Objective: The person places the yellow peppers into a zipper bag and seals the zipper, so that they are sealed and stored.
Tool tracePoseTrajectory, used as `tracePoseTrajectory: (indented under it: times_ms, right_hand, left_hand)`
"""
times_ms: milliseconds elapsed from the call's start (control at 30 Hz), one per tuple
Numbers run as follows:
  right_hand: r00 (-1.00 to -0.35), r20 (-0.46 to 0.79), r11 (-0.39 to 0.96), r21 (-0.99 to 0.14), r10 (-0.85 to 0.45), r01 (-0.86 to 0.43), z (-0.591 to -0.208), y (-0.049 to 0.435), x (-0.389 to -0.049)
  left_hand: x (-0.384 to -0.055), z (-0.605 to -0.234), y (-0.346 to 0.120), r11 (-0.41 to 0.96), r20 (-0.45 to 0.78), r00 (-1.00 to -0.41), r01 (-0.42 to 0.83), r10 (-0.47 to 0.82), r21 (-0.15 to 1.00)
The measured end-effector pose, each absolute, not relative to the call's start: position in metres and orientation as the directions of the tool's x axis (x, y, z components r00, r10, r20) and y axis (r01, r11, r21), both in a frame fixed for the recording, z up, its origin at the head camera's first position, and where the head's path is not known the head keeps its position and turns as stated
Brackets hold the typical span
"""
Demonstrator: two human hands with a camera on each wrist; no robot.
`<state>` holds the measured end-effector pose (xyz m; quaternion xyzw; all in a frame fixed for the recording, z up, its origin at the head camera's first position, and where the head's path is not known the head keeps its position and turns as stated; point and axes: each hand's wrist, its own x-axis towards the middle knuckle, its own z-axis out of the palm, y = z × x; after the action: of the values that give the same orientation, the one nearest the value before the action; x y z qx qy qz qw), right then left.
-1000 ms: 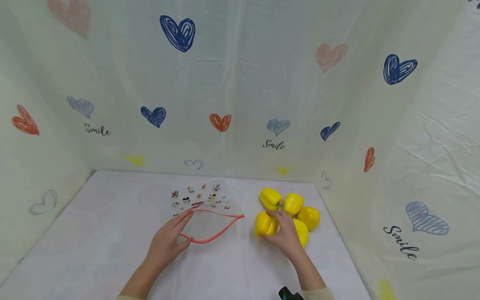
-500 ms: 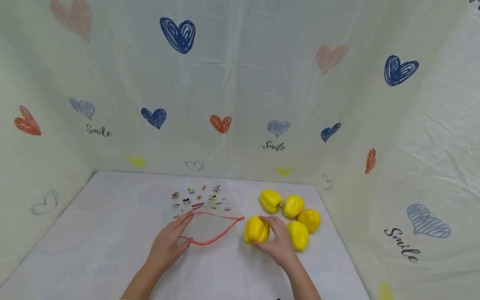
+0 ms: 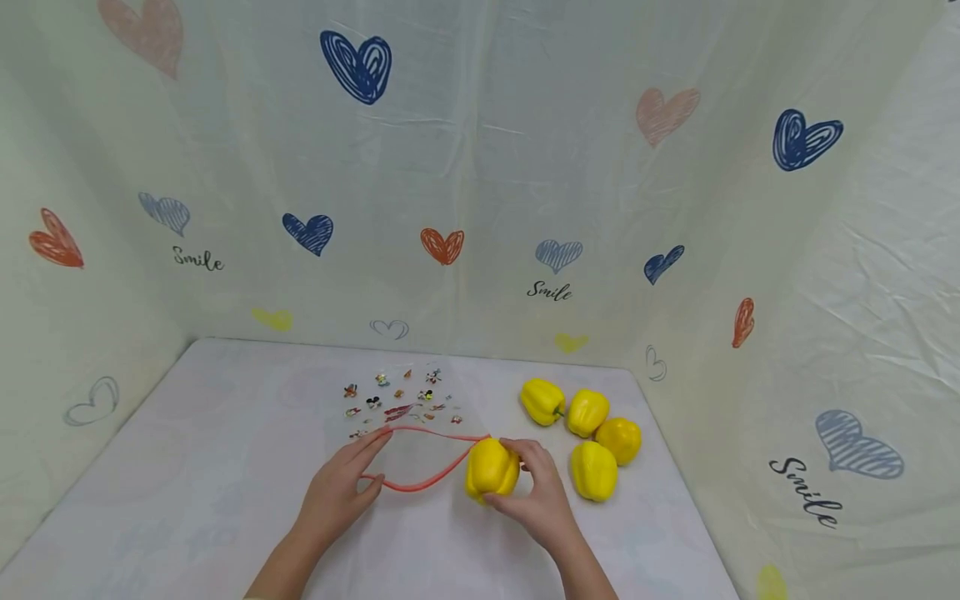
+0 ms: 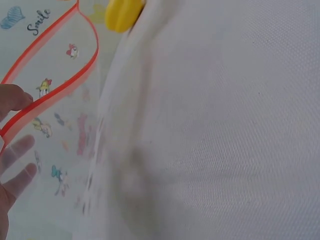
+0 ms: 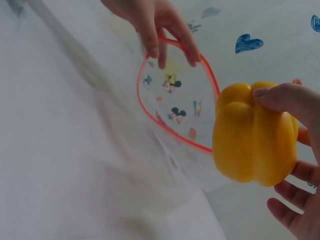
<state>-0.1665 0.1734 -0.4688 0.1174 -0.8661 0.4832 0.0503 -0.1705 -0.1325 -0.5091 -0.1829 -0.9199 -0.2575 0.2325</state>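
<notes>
My right hand holds a yellow bell pepper between thumb and fingers, at the right corner of a clear plastic bag's mouth. Red strips edge that mouth, and small cartoon figures are printed on the bag. In the head view the pepper overlaps the red edge. My left hand grips the bag at the opposite end, thumb on the near strip and fingers at the far one, so the mouth gapes. Through the film in the left wrist view, some of its fingers show.
Several more yellow bell peppers lie on the right of the white-covered table: one at the back, one nearest my right hand. A pale curtain printed with hearts encloses the table at the back and sides.
My right hand has taken one pepper from the group and carried it left to the bag's mouth. The left hand has kept its place on the bag.
</notes>
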Motion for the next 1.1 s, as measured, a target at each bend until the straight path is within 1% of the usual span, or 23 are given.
tracePoseTrajectory:
  times_ms: [200, 400, 600, 933, 1100]
  right_hand:
    - [-0.967, 0.174, 0.491, -0.836, -0.185, -0.245, -0.467, 0.159, -0.161]
    - [-0.969, 0.133, 0.493, -0.842, -0.207, -0.220, -0.463, 0.146, -0.160]
    - [-0.974, 0.090, 0.491, -0.852, -0.209, -0.185, -0.460, 0.133, -0.162]
    - [-0.985, 0.075, 0.492, -0.858, -0.158, -0.144, -0.465, 0.115, -0.166]
    - [-0.993, 0.060, 0.504, -0.857, -0.101, -0.103, -0.473, 0.108, -0.167]
  left_hand:
    - [-0.170, -0.509, -0.128, 0.797, 0.524, -0.819, 0.470, 0.233, 0.379]
    - [-0.167, -0.506, -0.123, 0.812, 0.475, -0.848, 0.441, 0.237, 0.382]
    - [-0.165, -0.506, -0.119, 0.807, 0.466, -0.850, 0.446, 0.247, 0.386]
    - [-0.162, -0.512, -0.112, 0.800, 0.463, -0.849, 0.455, 0.256, 0.392]
    - [-0.160, -0.515, -0.109, 0.789, 0.500, -0.832, 0.469, 0.242, 0.397]
